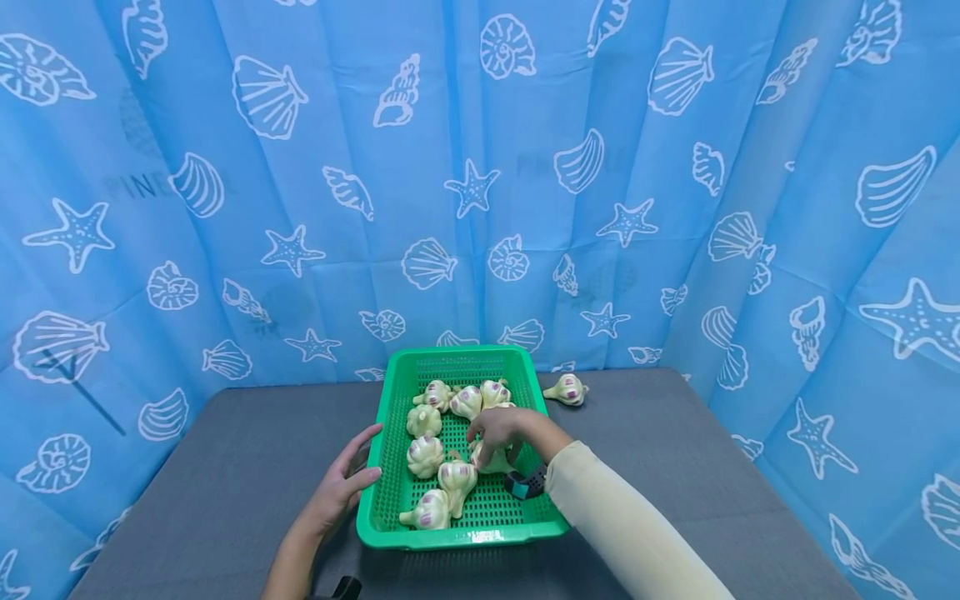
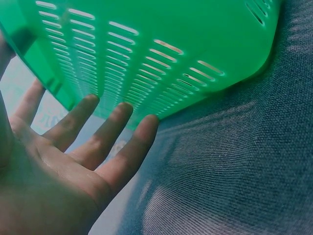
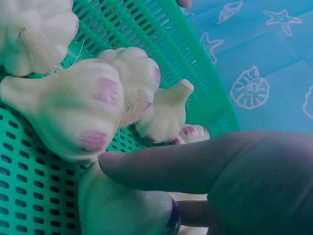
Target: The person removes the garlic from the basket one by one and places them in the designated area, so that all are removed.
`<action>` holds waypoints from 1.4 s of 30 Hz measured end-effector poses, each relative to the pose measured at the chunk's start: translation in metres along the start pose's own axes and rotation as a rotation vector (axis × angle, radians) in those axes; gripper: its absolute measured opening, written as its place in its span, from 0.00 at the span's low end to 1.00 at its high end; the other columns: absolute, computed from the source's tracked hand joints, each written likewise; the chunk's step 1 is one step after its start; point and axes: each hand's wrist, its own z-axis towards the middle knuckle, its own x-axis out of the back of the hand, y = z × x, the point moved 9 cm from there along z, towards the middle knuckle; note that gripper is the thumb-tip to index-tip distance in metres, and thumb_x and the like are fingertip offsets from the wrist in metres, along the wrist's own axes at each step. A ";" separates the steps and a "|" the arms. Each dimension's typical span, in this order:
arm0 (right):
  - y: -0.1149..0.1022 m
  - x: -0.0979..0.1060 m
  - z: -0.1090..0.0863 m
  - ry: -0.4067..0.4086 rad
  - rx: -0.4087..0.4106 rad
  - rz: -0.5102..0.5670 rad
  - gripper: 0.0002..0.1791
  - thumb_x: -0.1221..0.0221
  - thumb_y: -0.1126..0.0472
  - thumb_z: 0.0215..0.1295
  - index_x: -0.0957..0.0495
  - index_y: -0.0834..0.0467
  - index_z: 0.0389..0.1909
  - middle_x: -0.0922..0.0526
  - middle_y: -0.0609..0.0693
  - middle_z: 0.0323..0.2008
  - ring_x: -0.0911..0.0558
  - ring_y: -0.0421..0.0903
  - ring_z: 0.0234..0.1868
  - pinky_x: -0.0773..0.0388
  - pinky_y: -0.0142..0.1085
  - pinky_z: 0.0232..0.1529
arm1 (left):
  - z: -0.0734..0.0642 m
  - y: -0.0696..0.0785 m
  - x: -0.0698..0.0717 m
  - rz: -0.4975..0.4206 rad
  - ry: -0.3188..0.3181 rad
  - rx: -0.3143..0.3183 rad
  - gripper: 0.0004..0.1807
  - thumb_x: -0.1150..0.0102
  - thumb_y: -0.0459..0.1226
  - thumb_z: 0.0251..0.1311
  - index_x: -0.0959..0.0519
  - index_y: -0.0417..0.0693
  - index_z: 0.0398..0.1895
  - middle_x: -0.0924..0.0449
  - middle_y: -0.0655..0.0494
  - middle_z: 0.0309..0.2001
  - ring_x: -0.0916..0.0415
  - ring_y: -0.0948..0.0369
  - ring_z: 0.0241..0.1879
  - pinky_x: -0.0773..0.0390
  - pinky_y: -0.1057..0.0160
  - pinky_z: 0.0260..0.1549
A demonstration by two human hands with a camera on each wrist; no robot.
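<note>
A green plastic basket with slotted walls stands on the grey table and holds several garlic bulbs. My right hand reaches down into the right part of the basket. Its thumb and fingers hold a garlic bulb, and the thumb lies across the top of it. Another bulb with purple patches lies right by the thumb tip. Outside the basket's left wall, my left hand has its fingers spread and nearly straight, fingertips right at the wall. The left thumb is near the rim.
One garlic bulb lies on the table beyond the basket's right rim. A blue curtain with white shell prints hangs behind and along both sides. A dark wristband sits on the right wrist.
</note>
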 end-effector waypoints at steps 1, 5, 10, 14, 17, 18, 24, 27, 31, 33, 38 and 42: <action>0.000 0.000 0.000 0.001 -0.001 -0.007 0.29 0.30 0.66 0.56 0.24 0.58 0.60 0.28 0.59 0.59 0.25 0.58 0.57 0.19 0.50 0.38 | 0.000 0.000 0.000 0.001 -0.001 0.000 0.37 0.49 0.32 0.68 0.50 0.51 0.77 0.53 0.32 0.72 0.45 0.36 0.66 0.25 0.49 0.50; 0.000 0.002 0.000 0.012 0.004 -0.034 0.27 0.30 0.66 0.56 0.23 0.59 0.58 0.25 0.58 0.56 0.24 0.57 0.55 0.18 0.48 0.37 | 0.000 0.001 -0.001 0.000 -0.006 -0.003 0.37 0.49 0.32 0.68 0.50 0.51 0.77 0.53 0.32 0.72 0.44 0.36 0.66 0.24 0.51 0.49; -0.004 0.007 -0.002 0.020 0.042 -0.080 0.26 0.30 0.63 0.57 0.23 0.61 0.58 0.24 0.56 0.56 0.24 0.55 0.55 0.18 0.46 0.36 | 0.000 0.001 0.000 0.004 0.000 -0.003 0.37 0.49 0.32 0.67 0.50 0.51 0.77 0.53 0.32 0.72 0.43 0.36 0.65 0.24 0.52 0.48; -0.008 0.010 -0.008 0.026 0.090 -0.099 0.26 0.31 0.62 0.58 0.23 0.62 0.58 0.24 0.56 0.58 0.25 0.55 0.58 0.18 0.45 0.38 | 0.000 0.001 0.000 0.009 0.003 -0.005 0.37 0.49 0.32 0.67 0.50 0.50 0.77 0.53 0.32 0.72 0.44 0.35 0.65 0.24 0.51 0.49; -0.012 0.014 -0.012 0.043 0.132 -0.115 0.26 0.31 0.62 0.58 0.23 0.62 0.58 0.24 0.57 0.58 0.25 0.55 0.58 0.19 0.45 0.40 | 0.000 0.001 0.001 0.007 0.010 0.002 0.37 0.49 0.32 0.67 0.49 0.51 0.77 0.53 0.32 0.72 0.44 0.36 0.66 0.24 0.51 0.49; -0.013 0.015 -0.014 0.049 0.146 -0.122 0.26 0.31 0.62 0.58 0.23 0.62 0.58 0.23 0.57 0.58 0.25 0.56 0.58 0.19 0.45 0.41 | 0.000 0.001 0.001 0.007 0.011 0.004 0.37 0.49 0.33 0.67 0.49 0.51 0.77 0.53 0.33 0.72 0.44 0.36 0.66 0.24 0.51 0.49; -0.021 0.025 -0.027 0.115 0.240 -0.164 0.26 0.30 0.60 0.56 0.22 0.62 0.56 0.21 0.57 0.54 0.25 0.56 0.58 0.26 0.46 0.54 | 0.000 0.002 0.001 0.012 0.019 0.005 0.37 0.48 0.33 0.67 0.49 0.50 0.77 0.53 0.32 0.72 0.44 0.36 0.66 0.24 0.51 0.49; -0.022 0.032 -0.034 0.161 0.266 -0.145 0.27 0.29 0.59 0.55 0.22 0.62 0.56 0.21 0.57 0.53 0.25 0.56 0.57 0.27 0.46 0.54 | 0.000 0.001 0.000 0.009 0.018 0.008 0.37 0.48 0.33 0.67 0.49 0.51 0.77 0.53 0.32 0.73 0.44 0.36 0.66 0.25 0.50 0.49; -0.024 0.040 -0.045 0.215 0.304 -0.104 0.28 0.30 0.58 0.57 0.23 0.62 0.58 0.21 0.57 0.54 0.25 0.56 0.56 0.26 0.46 0.51 | 0.000 0.001 0.000 0.005 0.012 0.006 0.37 0.49 0.33 0.67 0.50 0.50 0.77 0.54 0.32 0.73 0.44 0.36 0.66 0.25 0.50 0.50; -0.026 0.044 -0.050 0.241 0.336 -0.083 0.28 0.31 0.58 0.57 0.24 0.62 0.59 0.22 0.57 0.55 0.25 0.57 0.57 0.26 0.46 0.51 | 0.000 0.001 0.000 0.002 0.008 0.003 0.37 0.49 0.33 0.67 0.50 0.50 0.77 0.54 0.32 0.73 0.44 0.36 0.66 0.25 0.51 0.49; -0.027 0.055 -0.064 0.307 0.410 -0.024 0.29 0.32 0.57 0.60 0.26 0.63 0.61 0.26 0.60 0.60 0.27 0.58 0.59 0.26 0.47 0.51 | -0.001 0.003 -0.001 0.012 0.004 -0.012 0.36 0.51 0.32 0.68 0.50 0.49 0.77 0.53 0.31 0.72 0.42 0.37 0.65 0.24 0.53 0.48; -0.026 0.061 -0.072 0.370 0.443 0.015 0.29 0.32 0.56 0.60 0.25 0.61 0.61 0.25 0.59 0.60 0.23 0.53 0.52 0.25 0.44 0.45 | -0.001 0.005 -0.002 0.027 -0.005 -0.031 0.35 0.52 0.31 0.69 0.51 0.47 0.77 0.53 0.30 0.72 0.41 0.37 0.64 0.23 0.53 0.48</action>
